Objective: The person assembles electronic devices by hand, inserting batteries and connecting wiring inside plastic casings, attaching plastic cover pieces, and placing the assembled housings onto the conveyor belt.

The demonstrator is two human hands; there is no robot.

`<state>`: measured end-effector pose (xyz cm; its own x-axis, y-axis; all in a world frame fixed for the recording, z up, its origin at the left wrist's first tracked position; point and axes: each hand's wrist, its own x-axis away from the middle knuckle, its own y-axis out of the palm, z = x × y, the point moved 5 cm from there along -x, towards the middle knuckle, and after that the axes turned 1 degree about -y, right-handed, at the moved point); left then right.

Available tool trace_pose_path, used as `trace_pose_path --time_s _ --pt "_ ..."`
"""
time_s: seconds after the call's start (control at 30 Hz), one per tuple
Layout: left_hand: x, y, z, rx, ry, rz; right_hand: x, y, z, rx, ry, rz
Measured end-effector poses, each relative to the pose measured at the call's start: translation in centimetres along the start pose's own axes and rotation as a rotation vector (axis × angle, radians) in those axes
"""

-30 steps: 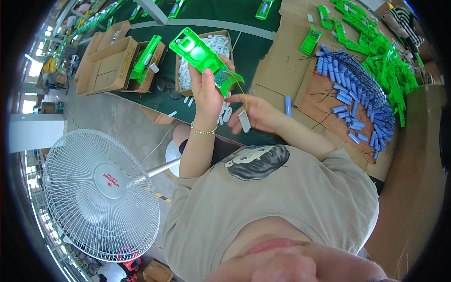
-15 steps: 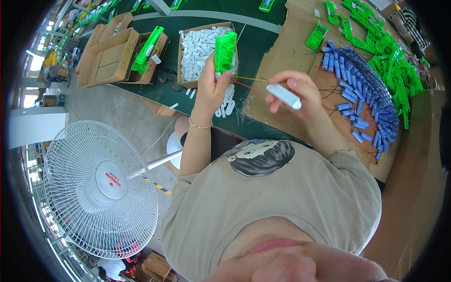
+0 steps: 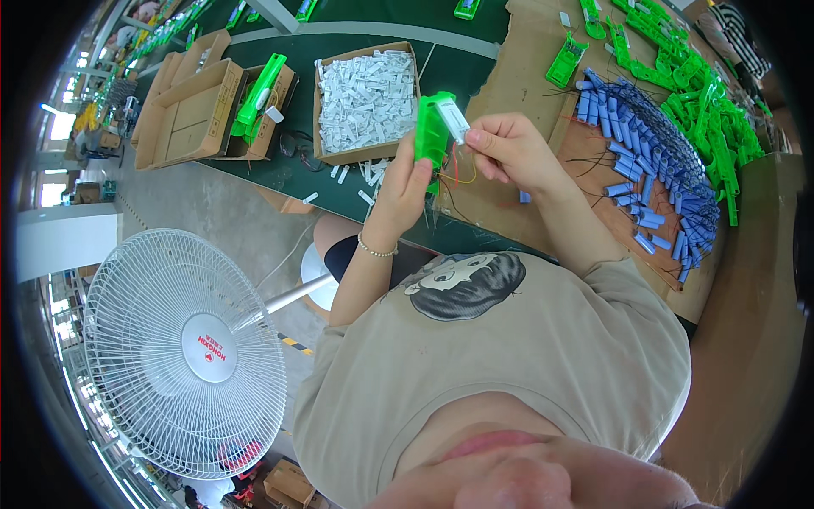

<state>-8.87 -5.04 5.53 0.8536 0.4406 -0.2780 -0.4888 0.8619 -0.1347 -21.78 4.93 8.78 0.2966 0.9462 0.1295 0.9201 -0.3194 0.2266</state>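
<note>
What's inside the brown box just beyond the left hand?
The cardboard box holds a big heap of small white pieces. Only the top ones show; they cover the bottom, so anything underneath can't be seen.

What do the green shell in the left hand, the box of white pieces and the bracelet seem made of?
Green shell: probably plastic, fairly glossy, from its even bright colour and moulded-looking hollows.
Box: likely matte cardboard, by its plain brown walls.
Bracelet: pale, slightly shiny beads; plastic, pearl or metal, too small to tell.
</note>
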Motion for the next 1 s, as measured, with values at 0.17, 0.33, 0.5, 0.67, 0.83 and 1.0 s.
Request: trace_pose_path --time_s 0.17,0.33,0.5,0.67,0.83,1.0 --pt "0.6 1.2 1.2 -0.122 -0.046 -0.121 -0.7 -1.2 0.2 0.161 -0.046 0.11" --pt "1.1 2.7 0.5 0.044 -0.123 -0.144 -0.5 -1.5 0.0 0.392 -0.344 0.425" --pt "1.0 2.8 -0.5 0.227 -0.31 -0.033 -0.4 -0.1 0.9 0.17 -0.169 0.133" --pt "0.4 -0.9 1.1 -0.46 0.363 0.136 0.0 0.1 1.6 0.203 -0.073 -0.181" --pt "1.0 0.3 3.4 -0.665 0.552 0.084 -0.1 0.1 2.2 0.087 -0.09 -0.246" --pt "1.3 1.4 -0.3 0.504 -0.067 -0.039 0.6 1.7 3.7 -0.483 0.075 -0.053"
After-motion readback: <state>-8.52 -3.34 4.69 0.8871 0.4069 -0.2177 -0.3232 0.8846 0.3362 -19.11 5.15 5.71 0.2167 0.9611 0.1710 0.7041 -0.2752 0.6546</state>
